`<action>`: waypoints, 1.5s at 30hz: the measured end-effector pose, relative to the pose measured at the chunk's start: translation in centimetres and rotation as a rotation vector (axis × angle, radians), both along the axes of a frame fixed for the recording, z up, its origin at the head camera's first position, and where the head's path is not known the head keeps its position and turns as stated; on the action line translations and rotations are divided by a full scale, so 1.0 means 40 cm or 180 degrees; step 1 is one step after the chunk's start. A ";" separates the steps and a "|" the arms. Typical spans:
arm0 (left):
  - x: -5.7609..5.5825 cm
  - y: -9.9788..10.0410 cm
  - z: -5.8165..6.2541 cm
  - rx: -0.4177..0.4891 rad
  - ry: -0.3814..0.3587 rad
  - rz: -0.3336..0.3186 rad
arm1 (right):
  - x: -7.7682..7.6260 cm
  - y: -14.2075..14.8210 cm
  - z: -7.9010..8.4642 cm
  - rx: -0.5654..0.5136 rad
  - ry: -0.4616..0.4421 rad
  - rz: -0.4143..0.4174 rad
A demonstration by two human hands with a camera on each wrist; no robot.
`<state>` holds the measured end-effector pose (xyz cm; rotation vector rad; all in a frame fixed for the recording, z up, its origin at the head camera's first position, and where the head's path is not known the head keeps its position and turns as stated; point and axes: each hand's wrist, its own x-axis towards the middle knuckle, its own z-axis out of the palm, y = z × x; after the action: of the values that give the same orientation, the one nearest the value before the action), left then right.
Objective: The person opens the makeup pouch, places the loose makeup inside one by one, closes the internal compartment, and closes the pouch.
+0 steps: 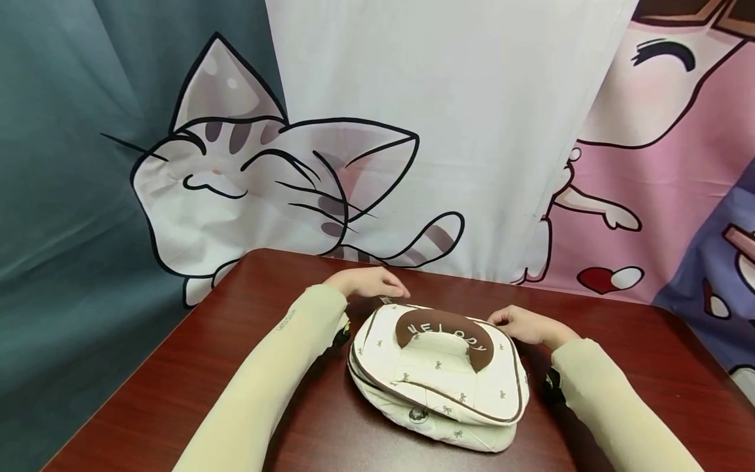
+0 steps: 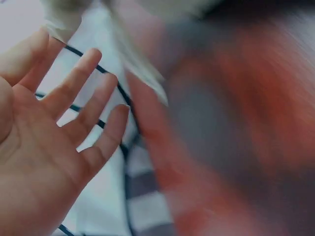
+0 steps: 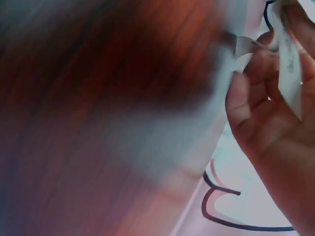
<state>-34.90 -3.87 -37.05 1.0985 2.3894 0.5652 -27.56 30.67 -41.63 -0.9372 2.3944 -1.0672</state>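
A soft white bag (image 1: 436, 393) with small bow prints, brown piping, a brown "MELODY" patch and a cloth handle lies on the table between both hands. My left hand (image 1: 371, 283) is at its far left edge. In the left wrist view, the thumb and forefinger come together at pale cloth (image 2: 64, 19), while the other fingers (image 2: 78, 78) stand spread out. At the bag's far right edge, my right hand (image 1: 525, 324) pinches the rim with curled fingers. A white printed tag (image 3: 289, 73) hangs across that palm in the right wrist view.
The dark red wooden table (image 1: 236, 367) ends at the back against a curtain (image 1: 472, 164) with cartoon figures. Both forearms wear pale sleeves (image 1: 259, 393) and flank the bag. Much of each wrist view is blurred.
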 end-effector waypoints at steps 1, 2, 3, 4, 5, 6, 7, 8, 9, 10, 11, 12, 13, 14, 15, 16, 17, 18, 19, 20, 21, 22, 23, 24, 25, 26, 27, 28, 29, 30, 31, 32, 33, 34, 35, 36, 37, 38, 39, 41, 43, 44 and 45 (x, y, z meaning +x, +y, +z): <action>0.008 0.017 0.013 -0.0076 0.0016 -0.0058 | 0.001 -0.001 0.001 0.0030 0.0069 -0.0058; 0.016 0.035 0.022 -0.0157 0.0026 -0.0119 | 0.002 -0.003 0.003 0.0053 0.0123 -0.0124; 0.025 0.052 0.029 -0.0254 0.0042 -0.0161 | 0.002 -0.005 0.004 0.0056 0.0176 -0.0192; 0.034 0.068 0.034 -0.0342 0.0040 -0.0195 | 0.003 -0.007 0.004 0.0044 0.0192 -0.0259; 0.044 0.081 0.038 -0.0416 -0.0004 -0.0210 | 0.004 -0.010 0.006 0.0001 0.0189 -0.0346; 0.051 0.091 0.040 -0.0484 -0.0024 -0.0222 | 0.006 -0.012 0.007 -0.0068 0.0177 -0.0421; 0.056 0.098 0.040 -0.0537 -0.0037 -0.0213 | 0.007 -0.013 0.008 -0.0113 0.0164 -0.0487; 0.058 0.102 0.040 -0.0569 -0.0038 -0.0205 | 0.007 -0.010 0.008 -0.0172 0.0164 -0.0528; 0.059 0.102 0.040 -0.0575 -0.0049 -0.0195 | 0.007 -0.005 0.009 -0.0233 0.0161 -0.0541; 0.057 0.100 0.040 -0.0587 -0.0032 -0.0203 | 0.008 0.002 0.012 -0.0279 0.0133 -0.0548; 0.054 0.097 0.040 -0.0595 -0.0008 -0.0209 | 0.009 0.010 0.014 -0.0323 0.0094 -0.0532; 0.049 0.094 0.038 -0.0605 0.0025 -0.0215 | 0.009 0.020 0.016 -0.0331 0.0069 -0.0480; 0.045 0.091 0.037 -0.0611 0.0053 -0.0221 | 0.010 0.030 0.018 -0.0326 0.0041 -0.0425; 0.042 0.089 0.035 -0.0617 0.0079 -0.0226 | 0.011 0.038 0.020 -0.0327 0.0001 -0.0364; 0.040 0.086 0.035 -0.0628 0.0100 -0.0225 | 0.014 0.042 0.024 -0.0308 -0.0044 -0.0324; 0.038 0.085 0.034 -0.0630 0.0123 -0.0225 | 0.015 0.045 0.027 -0.0277 -0.0074 -0.0307; 0.037 0.083 0.034 -0.0628 0.0130 -0.0225 | 0.016 0.046 0.030 -0.0239 -0.0092 -0.0308; 0.036 0.083 0.035 -0.0620 0.0133 -0.0230 | 0.018 0.045 0.034 -0.0188 -0.0089 -0.0325; 0.035 0.083 0.035 -0.0610 0.0144 -0.0242 | 0.019 0.043 0.038 -0.0151 -0.0089 -0.0367; 0.034 0.083 0.037 -0.0607 0.0176 -0.0255 | 0.019 0.042 0.042 -0.0096 -0.0066 -0.0424; 0.033 0.083 0.038 -0.0609 0.0202 -0.0257 | 0.019 0.041 0.045 -0.0039 -0.0029 -0.0491; 0.030 0.082 0.039 -0.0609 0.0221 -0.0252 | 0.019 0.041 0.048 0.0009 0.0009 -0.0560; 0.028 0.082 0.039 -0.0606 0.0245 -0.0225 | 0.020 0.042 0.051 0.0057 0.0043 -0.0640; 0.024 0.081 0.040 -0.0601 0.0269 -0.0201 | 0.020 0.044 0.053 0.0096 0.0095 -0.0705; 0.021 0.080 0.043 -0.0592 0.0302 -0.0159 | 0.021 0.048 0.055 0.0114 0.0135 -0.0778; 0.016 0.079 0.044 -0.0575 0.0333 -0.0103 | 0.023 0.053 0.058 0.0133 0.0187 -0.0861; 0.012 0.077 0.047 -0.0546 0.0359 -0.0039 | 0.024 0.059 0.059 0.0132 0.0244 -0.0940; 0.008 0.076 0.050 -0.0513 0.0394 0.0026 | 0.027 0.066 0.060 0.0126 0.0307 -0.1027; 0.003 0.075 0.053 -0.0483 0.0441 0.0090 | 0.030 0.073 0.061 0.0112 0.0382 -0.1116; 0.000 0.074 0.057 -0.0457 0.0480 0.0141 | 0.033 0.080 0.060 0.0077 0.0460 -0.1206; -0.003 0.074 0.059 -0.0442 0.0517 0.0198 | 0.037 0.087 0.058 0.0019 0.0509 -0.1313; -0.005 0.073 0.061 -0.0432 0.0542 0.0241 | 0.041 0.092 0.055 -0.0044 0.0547 -0.1400; -0.007 0.072 0.062 -0.0431 0.0555 0.0279 | 0.046 0.096 0.050 -0.0112 0.0569 -0.1469; -0.007 0.072 0.063 -0.0436 0.0545 0.0308 | 0.052 0.098 0.045 -0.0172 0.0579 -0.1544; -0.005 0.072 0.064 -0.0447 0.0503 0.0334 | 0.058 0.098 0.038 -0.0250 0.0558 -0.1602; -0.002 0.073 0.066 -0.0476 0.0450 0.0355 | 0.065 0.097 0.031 -0.0327 0.0507 -0.1660; 0.002 0.074 0.067 -0.0529 0.0396 0.0363 | 0.073 0.095 0.023 -0.0431 0.0402 -0.1714; 0.007 0.076 0.070 -0.0588 0.0333 0.0361 | 0.081 0.093 0.017 -0.0514 0.0314 -0.1749; 0.012 0.078 0.075 -0.0668 0.0274 0.0353 | 0.088 0.090 0.010 -0.0595 0.0237 -0.1790; 0.023 0.085 0.090 -0.0871 0.0199 0.0324 | 0.100 0.085 0.000 -0.0756 0.0108 -0.1866; 0.031 0.093 0.109 -0.1069 0.0277 0.0283 | 0.107 0.078 -0.007 -0.0895 0.0042 -0.1921; 0.034 0.098 0.119 -0.1128 0.0308 0.0281 | 0.108 0.075 -0.008 -0.0916 0.0059 -0.1919; 0.036 0.103 0.129 -0.1185 0.0354 0.0282 | 0.109 0.071 -0.009 -0.0926 0.0073 -0.1922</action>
<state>-33.44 0.26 -31.89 0.8828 2.5127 0.0784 -23.19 33.52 -42.00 -0.2884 2.6573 -1.6533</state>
